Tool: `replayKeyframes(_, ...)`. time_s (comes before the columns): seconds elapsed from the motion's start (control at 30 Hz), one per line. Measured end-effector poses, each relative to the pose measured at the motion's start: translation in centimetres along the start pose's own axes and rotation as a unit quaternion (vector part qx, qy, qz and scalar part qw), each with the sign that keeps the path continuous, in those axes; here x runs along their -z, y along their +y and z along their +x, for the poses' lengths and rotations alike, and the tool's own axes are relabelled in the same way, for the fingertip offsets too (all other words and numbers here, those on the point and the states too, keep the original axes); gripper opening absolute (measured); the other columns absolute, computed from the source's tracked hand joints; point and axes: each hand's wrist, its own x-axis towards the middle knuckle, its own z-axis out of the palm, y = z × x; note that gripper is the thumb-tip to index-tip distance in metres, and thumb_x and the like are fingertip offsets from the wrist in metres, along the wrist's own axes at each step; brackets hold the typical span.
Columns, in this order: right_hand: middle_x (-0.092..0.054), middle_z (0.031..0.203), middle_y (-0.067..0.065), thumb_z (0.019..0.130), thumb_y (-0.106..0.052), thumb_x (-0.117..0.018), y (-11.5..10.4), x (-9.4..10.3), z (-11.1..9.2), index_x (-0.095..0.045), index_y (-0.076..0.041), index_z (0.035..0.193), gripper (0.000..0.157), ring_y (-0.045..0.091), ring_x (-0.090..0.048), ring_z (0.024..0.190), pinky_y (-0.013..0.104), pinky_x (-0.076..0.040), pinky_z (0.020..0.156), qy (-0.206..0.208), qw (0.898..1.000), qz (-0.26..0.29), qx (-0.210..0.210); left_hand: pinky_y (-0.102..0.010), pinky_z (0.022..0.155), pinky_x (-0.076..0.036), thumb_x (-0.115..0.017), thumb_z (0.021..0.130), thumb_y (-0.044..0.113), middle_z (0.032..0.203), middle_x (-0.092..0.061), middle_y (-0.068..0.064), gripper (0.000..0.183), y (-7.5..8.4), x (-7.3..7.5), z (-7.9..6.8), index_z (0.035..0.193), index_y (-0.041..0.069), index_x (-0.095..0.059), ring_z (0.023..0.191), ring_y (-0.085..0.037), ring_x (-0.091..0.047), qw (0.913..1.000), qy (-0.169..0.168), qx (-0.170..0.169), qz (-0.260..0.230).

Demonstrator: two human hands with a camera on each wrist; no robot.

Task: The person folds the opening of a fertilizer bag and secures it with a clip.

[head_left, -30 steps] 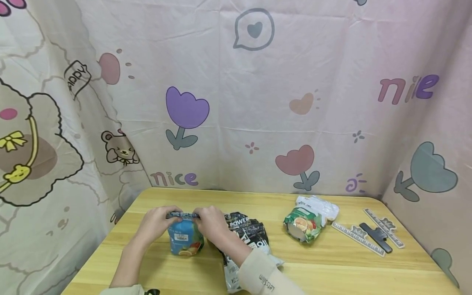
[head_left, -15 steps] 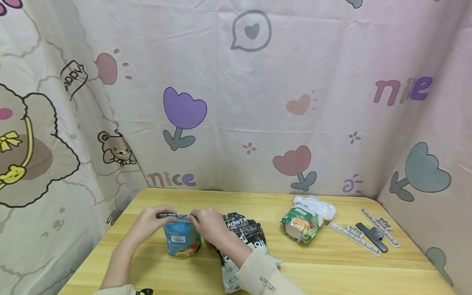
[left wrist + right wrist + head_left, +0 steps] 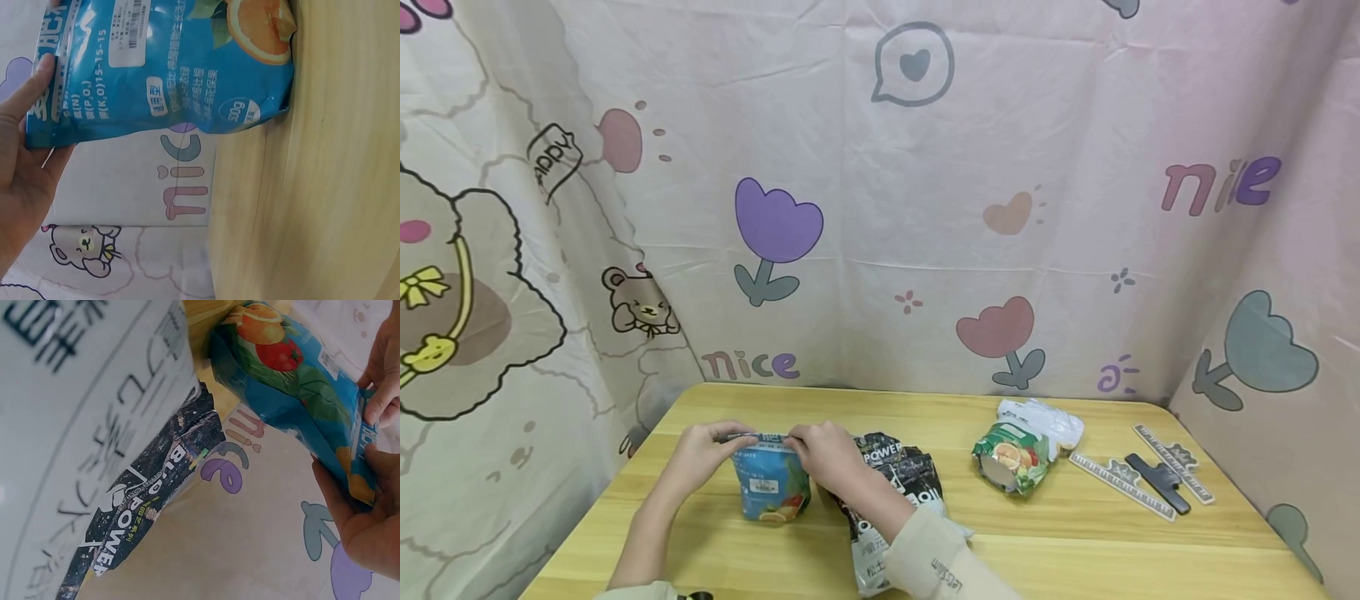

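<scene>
A blue fertilizer bag (image 3: 771,483), printed with fruit and 15-15-15, stands upright on the table at left of centre in the head view. My left hand (image 3: 706,457) pinches its top left corner, thumb on the near face; the left wrist view shows that thumb (image 3: 39,84) flat on the printed top strip. At the top right corner my right hand (image 3: 829,454) grips the edge, its fingers curled over. In the right wrist view the bag (image 3: 275,381) appears with both hands at its top edge. Beneath my right forearm lies a crumpled black-and-white BUD POWER bag (image 3: 917,483).
Further right on the wooden table (image 3: 1045,558) lies a green-and-white bag (image 3: 1011,454) with fruit print, its top crumpled. Beyond it are a black clip (image 3: 1157,483) and two pale ruler-like clips, one nearer (image 3: 1123,486) and one farther (image 3: 1176,462). Printed curtains (image 3: 850,333) hang behind.
The dark folded band along the blue bag's top has narrowed, and more blue face shows between my hands. My left thumb has slid slightly left. The other bags and the clips stay put.
</scene>
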Motion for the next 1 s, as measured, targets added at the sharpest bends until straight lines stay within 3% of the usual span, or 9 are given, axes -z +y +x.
replayKeyframes(0.23, -0.066, 0.077, -0.005, 0.093, -0.025, -0.055, 0.5, 0.2, -0.4, -0.071, -0.011, 0.097, 0.021, -0.002, -0.046, 0.052, 0.014, -0.037, 0.048, -0.022, 0.999, 0.038, -0.006, -0.028, 0.072, -0.05, -0.064, 0.087, 0.025, 0.094, -0.067, -0.002, 0.019, -0.9, 0.4, -0.6, 0.097, 0.009, -0.07, 0.085, -0.014, -0.062, 0.997, -0.015, 0.024, -0.073)
replayKeyframes(0.57, -0.065, 0.079, -0.005, 0.093, -0.027, -0.055, 0.9, 0.6, -0.5, -0.07, -0.011, 0.099, 0.023, -0.003, -0.047, 0.054, 0.014, -0.038, 0.05, -0.03, 0.998, 0.052, -0.001, -0.026, 0.072, -0.049, -0.063, 0.088, 0.021, 0.094, -0.067, -0.004, 0.018, -0.7, 0.3, -0.5, 0.096, 0.007, -0.071, 0.086, -0.013, -0.061, 0.9972, -0.006, 0.019, -0.072)
replayKeyframes(0.8, -0.067, 0.087, -0.004, 0.093, -0.031, -0.055, 2.0, 3.2, -1.0, -0.069, -0.011, 0.102, 0.026, 0.002, -0.058, 0.069, 0.018, -0.047, 0.063, -0.039, 0.996, 0.084, -0.006, -0.026, 0.067, -0.05, -0.066, 0.086, 0.018, 0.09, -0.067, -0.005, 0.015, -0.8, 0.0, -0.5, 0.095, 0.006, -0.07, 0.08, -0.013, -0.062, 0.9978, -0.002, 0.022, -0.063)
replayKeyframes(1.0, -0.067, 0.097, 0.003, 0.093, -0.028, -0.055, 4.8, 5.9, -2.3, -0.068, -0.008, 0.104, 0.026, 0.01, -0.062, 0.079, 0.022, -0.049, 0.071, -0.005, 0.995, 0.099, -0.014, -0.026, 0.067, -0.05, -0.066, 0.085, 0.016, 0.089, -0.068, -0.005, 0.015, -0.5, -0.1, -0.5, 0.095, 0.006, -0.07, 0.079, -0.015, -0.062, 0.9978, 0.0, 0.029, -0.06)
